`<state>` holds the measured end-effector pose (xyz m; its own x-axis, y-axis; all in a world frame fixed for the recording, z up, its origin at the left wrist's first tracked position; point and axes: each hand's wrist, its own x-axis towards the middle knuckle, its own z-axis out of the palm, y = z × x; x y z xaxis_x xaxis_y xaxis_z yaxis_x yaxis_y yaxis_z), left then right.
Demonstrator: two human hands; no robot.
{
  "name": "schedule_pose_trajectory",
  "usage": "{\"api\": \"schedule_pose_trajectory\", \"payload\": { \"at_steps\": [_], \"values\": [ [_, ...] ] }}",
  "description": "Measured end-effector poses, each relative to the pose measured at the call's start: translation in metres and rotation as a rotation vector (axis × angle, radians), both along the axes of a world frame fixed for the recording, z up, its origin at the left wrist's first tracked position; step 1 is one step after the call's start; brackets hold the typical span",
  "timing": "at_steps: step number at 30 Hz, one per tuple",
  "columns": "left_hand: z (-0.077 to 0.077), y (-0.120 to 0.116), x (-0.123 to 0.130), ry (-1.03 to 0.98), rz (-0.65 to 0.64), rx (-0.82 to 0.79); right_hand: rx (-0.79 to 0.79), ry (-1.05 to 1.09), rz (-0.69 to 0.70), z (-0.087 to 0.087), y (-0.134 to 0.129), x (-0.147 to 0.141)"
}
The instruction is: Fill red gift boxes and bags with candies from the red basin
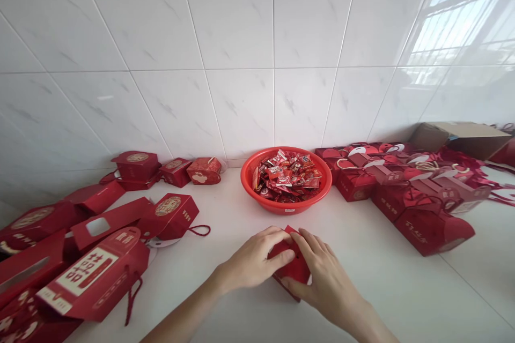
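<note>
A small red gift box (293, 268) rests on the white table in front of me, partly covered by my hands. My left hand (257, 257) grips its left side, with the thumb laid across the top. On the right side my right hand (322, 265) presses against the box, thumb toward the near edge and fingers over the far edge. Just beyond them stands a red plastic basket (286, 208) full of wrapped candies (284, 176). The box's contents, if any, are hidden.
Several red gift boxes (96, 273) with printed lettering and cords lie at the left. Rows of red boxes with handles (426, 220) stand at the right, near a cardboard box (462, 136). A white tiled wall (241, 21) rises behind the table (225, 311).
</note>
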<state>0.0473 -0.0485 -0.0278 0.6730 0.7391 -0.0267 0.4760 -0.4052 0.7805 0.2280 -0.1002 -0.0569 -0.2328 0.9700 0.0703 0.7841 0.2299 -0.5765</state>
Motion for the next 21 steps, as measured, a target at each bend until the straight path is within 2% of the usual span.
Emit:
{"api": "schedule_pose_trajectory", "payload": {
  "at_steps": [4, 6, 8, 9, 11, 13, 14, 15, 16, 18, 20, 21],
  "values": [
    [-0.002, -0.001, 0.002, -0.082, -0.082, -0.129, 0.033, 0.088, -0.054, 0.002, -0.005, 0.016],
    [-0.004, -0.001, 0.001, -0.131, -0.115, -0.223, 0.072, 0.203, -0.046, 0.010, -0.010, 0.043],
    [-0.005, 0.000, 0.000, -0.193, -0.142, -0.289, 0.132, 0.331, -0.084, 0.023, -0.020, 0.082],
    [-0.006, 0.001, -0.001, -0.213, -0.145, -0.301, 0.181, 0.375, -0.159, 0.030, -0.027, 0.104],
    [-0.008, 0.004, -0.001, -0.201, -0.132, -0.302, 0.316, 0.396, -0.402, 0.046, -0.042, 0.149],
    [-0.014, 0.008, 0.001, -0.131, -0.113, -0.300, 0.588, 0.371, -0.740, 0.063, -0.051, 0.193],
    [-0.019, 0.009, 0.002, -0.093, -0.114, -0.305, 0.780, 0.331, -0.904, 0.070, -0.053, 0.214],
    [-0.023, 0.010, 0.004, -0.061, -0.124, -0.312, 0.879, 0.268, -1.008, 0.076, -0.053, 0.234],
    [-0.029, 0.011, 0.006, -0.038, -0.142, -0.320, 0.911, 0.169, -1.110, 0.082, -0.051, 0.252],
    [-0.039, 0.011, 0.010, -0.014, -0.189, -0.343, 0.794, -0.050, -1.235, 0.088, -0.042, 0.285],
    [-0.048, 0.010, 0.013, -0.005, -0.220, -0.379, 0.535, -0.158, -1.267, 0.087, -0.031, 0.310],
    [-0.052, 0.010, 0.015, -0.006, -0.225, -0.396, 0.410, -0.145, -1.250, 0.084, -0.026, 0.320]
  ]
}}
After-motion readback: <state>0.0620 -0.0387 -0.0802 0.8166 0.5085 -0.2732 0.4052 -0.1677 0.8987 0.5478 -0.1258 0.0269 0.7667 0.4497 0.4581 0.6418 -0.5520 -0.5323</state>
